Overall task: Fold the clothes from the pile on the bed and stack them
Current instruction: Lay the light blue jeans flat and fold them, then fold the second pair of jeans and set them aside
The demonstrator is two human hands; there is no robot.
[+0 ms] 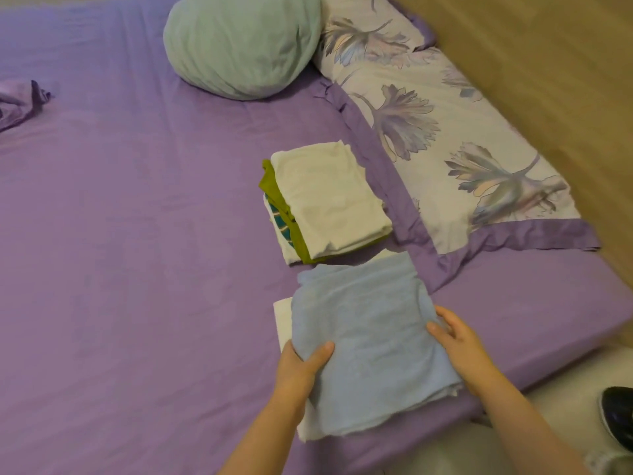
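A folded light blue garment point(366, 323) lies near the bed's front edge on top of a folded white piece point(281, 317) that peeks out at its left and bottom. My left hand point(301, 368) grips the blue garment's left edge, thumb on top. My right hand point(459, 341) holds its right edge with fingers curled round the fabric. Just beyond stands a stack point(329, 200): a folded white garment on top, an olive green one point(270, 186) under it, and a white and teal patterned one point(279, 221) at the bottom.
The purple bedsheet point(137, 234) spreads wide to the left. A mint green cushion point(239, 42) and a floral pillow point(445, 138) lie at the back right, against a wooden wall. A crumpled purple cloth point(20, 101) sits at the far left. A dark shoe point(616, 413) is on the floor.
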